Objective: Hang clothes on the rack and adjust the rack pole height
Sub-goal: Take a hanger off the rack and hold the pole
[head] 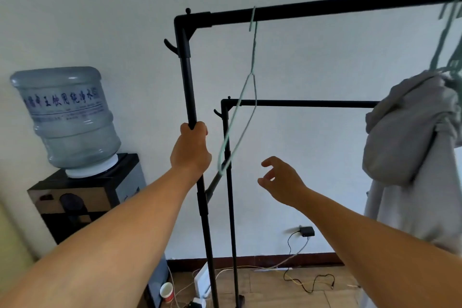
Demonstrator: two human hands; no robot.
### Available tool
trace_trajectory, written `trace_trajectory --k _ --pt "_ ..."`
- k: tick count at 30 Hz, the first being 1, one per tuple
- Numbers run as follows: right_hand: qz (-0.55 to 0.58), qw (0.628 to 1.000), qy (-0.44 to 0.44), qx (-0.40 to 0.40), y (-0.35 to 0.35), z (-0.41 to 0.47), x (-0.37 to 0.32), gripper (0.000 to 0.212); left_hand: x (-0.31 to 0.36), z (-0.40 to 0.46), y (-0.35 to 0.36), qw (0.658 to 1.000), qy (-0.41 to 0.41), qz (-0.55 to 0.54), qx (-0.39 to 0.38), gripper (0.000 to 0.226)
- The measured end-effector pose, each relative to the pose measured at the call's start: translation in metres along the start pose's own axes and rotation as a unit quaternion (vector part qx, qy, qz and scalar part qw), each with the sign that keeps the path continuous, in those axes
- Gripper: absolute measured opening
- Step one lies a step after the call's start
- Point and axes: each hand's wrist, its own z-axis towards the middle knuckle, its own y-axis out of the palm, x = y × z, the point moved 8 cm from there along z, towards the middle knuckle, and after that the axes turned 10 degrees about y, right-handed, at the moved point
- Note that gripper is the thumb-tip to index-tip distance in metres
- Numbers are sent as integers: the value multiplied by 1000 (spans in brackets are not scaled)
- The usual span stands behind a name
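Observation:
A black clothes rack stands in front of me, its upright pole (pixel 188 87) rising to a corner with the top bar (pixel 325 6). My left hand (pixel 191 150) is closed around that upright pole at mid height. An empty pale green wire hanger (pixel 252 87) dangles from the top bar, just right of the pole. My right hand (pixel 281 181) hovers below and to the right of the hanger, fingers apart, holding nothing. A grey garment (pixel 410 132) hangs on green hangers at the far right of the bar. A lower rear bar (pixel 307 103) runs behind.
A water dispenser (pixel 85 202) with a large blue bottle (pixel 67 117) stands to the left by the wall. On the wooden floor lie cables (pixel 310 282), a white power strip (pixel 203 280) and a red and white paper cup (pixel 167 292). A black adapter (pixel 307 231) is plugged into the wall.

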Motion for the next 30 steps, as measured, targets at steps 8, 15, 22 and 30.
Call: trace_trajectory --k 8,15,22,30 --pt "10 1000 8 25 -21 89 -1 39 -6 80 50 1000 23 7 3 39" --pt "12 1000 19 18 -35 161 18 39 -20 135 94 1000 -23 -11 -11 39" --pt "22 999 25 9 -52 226 36 37 -29 179 128 999 -43 -15 -11 42" --pt "38 998 38 -11 -46 259 51 39 -17 194 138 999 -41 32 -13 39"
